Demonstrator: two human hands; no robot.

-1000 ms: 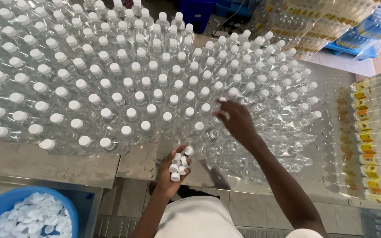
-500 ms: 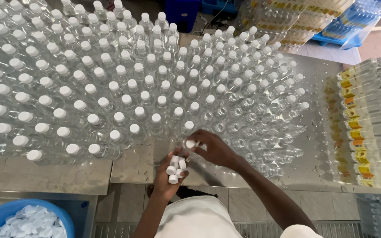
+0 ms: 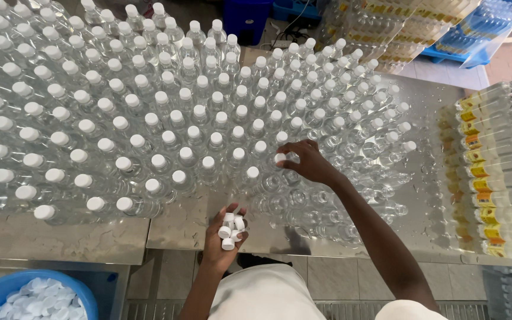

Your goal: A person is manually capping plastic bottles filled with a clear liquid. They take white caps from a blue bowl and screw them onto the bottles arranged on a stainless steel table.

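**Entry: capping station, white cap at the mouth of an open bottle**

- Blue tub (image 3: 84,299), nearest left corner: holds loose white caps, well apart from both hands.
- Left hand (image 3: 225,237), near centre, at the near edge of the worktop (image 3: 60,237): fingers curled together around a handful of spare caps (image 3: 231,228), palm up.
- Right hand (image 3: 309,163), farther and to the right of the left: fingers clamped on a single white cap (image 3: 281,158), thumb and forefinger pinching it.
- Key relation: the cap sits at the fingertips, directly over or touching an upright clear bottle in the front rows; contact cannot be told. The bottle's long axis stands vertical, so the cap faces straight down. The right hand is the nearer one to that bottle.
- Uncapped bottles (image 3: 327,207): just near and right of the right hand, mouths open.
- Capped bottles (image 3: 149,118): left and far, dense rows.
- Labelled bottles (image 3: 493,172): far right, lying on their sides.
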